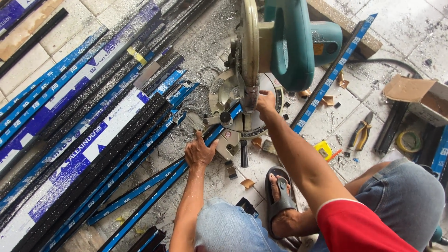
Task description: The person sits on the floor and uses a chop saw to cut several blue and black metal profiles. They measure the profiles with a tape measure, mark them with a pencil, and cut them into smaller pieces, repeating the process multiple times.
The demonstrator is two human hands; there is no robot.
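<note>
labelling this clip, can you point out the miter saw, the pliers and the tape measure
miter saw (291, 44): head view, on the teal motor housing.
pliers (360, 135): head view, on the yellow and black handles.
tape measure (323, 150): head view, on its yellow case, on the tiled floor beside the person's forearm.
</note>
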